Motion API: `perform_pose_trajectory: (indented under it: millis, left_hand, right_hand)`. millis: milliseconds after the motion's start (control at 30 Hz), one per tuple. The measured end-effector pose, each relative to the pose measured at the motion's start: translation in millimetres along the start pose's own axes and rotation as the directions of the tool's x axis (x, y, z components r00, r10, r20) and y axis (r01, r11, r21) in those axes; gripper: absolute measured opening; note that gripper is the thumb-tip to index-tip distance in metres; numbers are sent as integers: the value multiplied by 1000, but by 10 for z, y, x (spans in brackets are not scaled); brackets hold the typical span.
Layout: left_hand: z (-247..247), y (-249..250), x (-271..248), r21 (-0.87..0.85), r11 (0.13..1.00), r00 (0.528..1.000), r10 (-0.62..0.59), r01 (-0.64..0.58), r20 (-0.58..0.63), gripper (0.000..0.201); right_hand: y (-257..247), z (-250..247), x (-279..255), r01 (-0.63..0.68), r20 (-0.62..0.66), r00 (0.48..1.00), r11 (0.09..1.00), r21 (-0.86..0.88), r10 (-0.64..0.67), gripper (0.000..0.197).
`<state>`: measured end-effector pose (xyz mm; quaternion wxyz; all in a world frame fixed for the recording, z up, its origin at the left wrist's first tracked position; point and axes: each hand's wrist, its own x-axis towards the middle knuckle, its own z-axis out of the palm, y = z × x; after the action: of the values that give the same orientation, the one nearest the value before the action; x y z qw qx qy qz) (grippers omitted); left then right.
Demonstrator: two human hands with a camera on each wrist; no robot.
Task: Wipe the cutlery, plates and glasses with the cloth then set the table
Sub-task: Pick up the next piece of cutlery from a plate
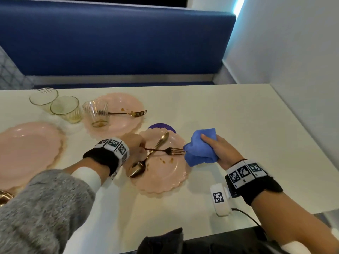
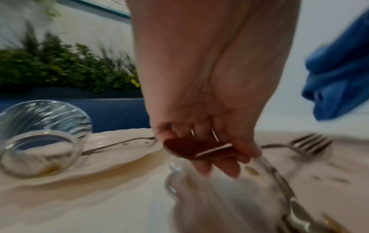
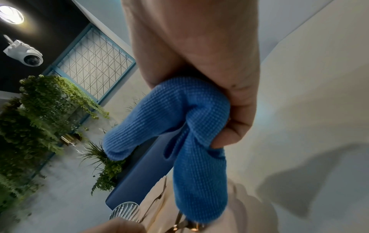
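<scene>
The left hand point(image 1: 134, 143) pinches the slim gold metal fork point(image 1: 165, 150) by its handle above the scalloped pink plate point(image 1: 165, 180), offering its tines to the bunched blue waffle-weave cloth point(image 1: 200, 149) gripped in the right hand point(image 1: 222, 150) just beside them, apparently for wiping.

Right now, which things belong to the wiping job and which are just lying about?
Job: blue waffle cloth, gold fork, gold spoon, pink scalloped plates, clear ribbed glasses.
Lying about: purple round coaster, white tagged device.

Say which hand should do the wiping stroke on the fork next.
Right. The right hand already grips the cloth, bunched at the fork tines; the left hand pinches its handle, steadying it.
</scene>
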<state>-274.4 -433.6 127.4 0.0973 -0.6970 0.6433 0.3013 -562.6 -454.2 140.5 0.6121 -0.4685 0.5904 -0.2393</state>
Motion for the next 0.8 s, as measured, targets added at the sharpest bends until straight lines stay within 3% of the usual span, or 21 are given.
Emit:
perform_pose_trajectory:
  millis: [100, 200, 300, 367, 467, 633, 733, 800]
  left_hand:
    - [-11, -108, -174, -212, 977, 994, 14, 9, 106, 11]
    - [41, -70, -458, -567, 823, 991, 50, 30, 125, 18]
    - [165, 140, -737, -720, 694, 985, 124, -2, 117, 26]
    - [241, 302, -879, -773, 634, 979, 165, -11, 121, 30]
    - [274, 348, -1015, -841, 542, 980, 169, -3, 106, 30]
    - [89, 66, -1212, -857, 513, 994, 110, -50, 8, 30]
    - [-14, -129, -1325, -855, 516, 998, 63, -58, -30, 27]
    - [-57, -235, -1397, -856, 514, 998, 48, -55, -36, 24]
  right_hand:
    - [84, 91, 50, -96, 69, 992, 992, -78, 102, 65]
    - [175, 374, 71, -185, 119, 972, 974, -127, 201, 71]
    - [121, 822, -17, -163, 149, 977, 985, 49, 155, 47]
    - [59, 1064, -20, -71, 52, 997, 990, 124, 64, 45]
    - [13, 1254, 24, 69, -160, 986, 994, 82, -55, 30]
    - [-229, 1540, 27, 154, -267, 953, 988, 25, -142, 53]
    - [-432, 1692, -66, 233, -259, 937, 972, -43, -236, 19]
    - [-505, 1754, -119, 282, -291, 914, 958, -48, -284, 12]
